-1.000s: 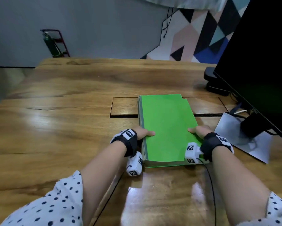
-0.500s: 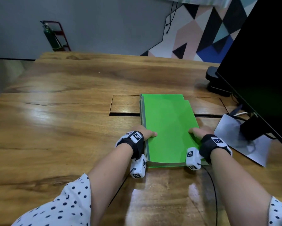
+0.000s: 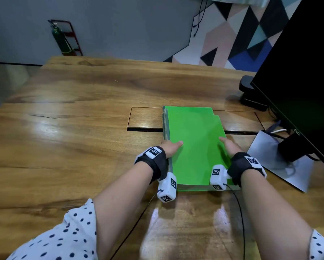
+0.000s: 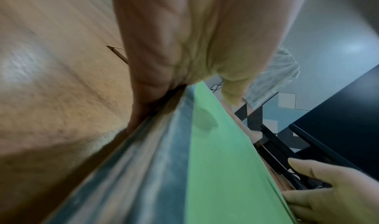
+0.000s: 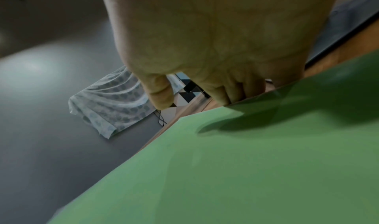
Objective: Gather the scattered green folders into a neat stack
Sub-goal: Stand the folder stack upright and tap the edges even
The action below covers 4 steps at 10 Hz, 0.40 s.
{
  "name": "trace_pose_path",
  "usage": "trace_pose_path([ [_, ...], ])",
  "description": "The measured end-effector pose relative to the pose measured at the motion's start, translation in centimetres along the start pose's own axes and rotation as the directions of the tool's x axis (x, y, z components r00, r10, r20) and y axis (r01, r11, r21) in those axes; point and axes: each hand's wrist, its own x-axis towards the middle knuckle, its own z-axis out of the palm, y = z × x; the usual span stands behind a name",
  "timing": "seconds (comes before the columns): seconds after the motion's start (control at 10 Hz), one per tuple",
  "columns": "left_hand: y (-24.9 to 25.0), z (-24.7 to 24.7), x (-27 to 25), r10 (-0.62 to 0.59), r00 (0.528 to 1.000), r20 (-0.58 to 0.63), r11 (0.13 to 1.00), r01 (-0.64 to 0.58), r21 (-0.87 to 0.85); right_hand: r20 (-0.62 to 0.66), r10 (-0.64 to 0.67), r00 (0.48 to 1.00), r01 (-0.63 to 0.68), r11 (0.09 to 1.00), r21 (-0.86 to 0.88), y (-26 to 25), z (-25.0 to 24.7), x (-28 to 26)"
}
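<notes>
A stack of green folders [image 3: 193, 147] lies flat in the middle of the wooden table [image 3: 73, 137], its edges nearly flush. My left hand [image 3: 169, 147] is at the stack's left side, with straight fingers [image 4: 143, 97] pressed against the folder edges [image 4: 164, 146] and the thumb hovering over the top cover. My right hand [image 3: 230, 147] is at the right side, fingers [image 5: 235, 91] down along the edge of the top folder [image 5: 225, 170] and the thumb raised just above it. My right hand [image 4: 328, 191] also shows in the left wrist view.
A large black monitor [image 3: 298, 81] stands at the right, on a stand over a white sheet of paper [image 3: 266, 152]. A black device [image 3: 251, 92] sits behind it. An inset panel [image 3: 146, 119] lies under the stack's far end. A green cylinder [image 3: 61, 40] stands by the wall.
Both hands have slid slightly forward along the stack's sides. The stack has stayed in place and its layers look more closely aligned.
</notes>
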Motion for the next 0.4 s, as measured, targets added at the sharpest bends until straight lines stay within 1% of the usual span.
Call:
trace_pose_path([
  [0.1,-0.2,0.1,0.6,0.0,1.0,0.025,1.0,0.001,-0.031,-0.026,-0.007,1.0,0.006,0.999,-0.038,0.3,0.4,0.1],
  [0.2,-0.7,-0.2,0.4,-0.004,0.998,0.063,0.992,0.013,-0.127,-0.06,-0.043,0.997,0.033,0.988,-0.154,0.0,0.6,-0.7],
  [0.3,-1.4,-1.2,-0.5,-0.009,0.997,0.081,0.954,0.033,-0.298,-0.158,-0.121,0.98,0.076,0.961,-0.266,0.2,0.8,-1.1],
  [0.4,-1.8,-3.1,-3.1,0.024,0.999,0.034,0.948,-0.011,-0.319,-0.201,-0.205,0.958,0.121,0.924,-0.362,0.2,0.8,-2.2],
])
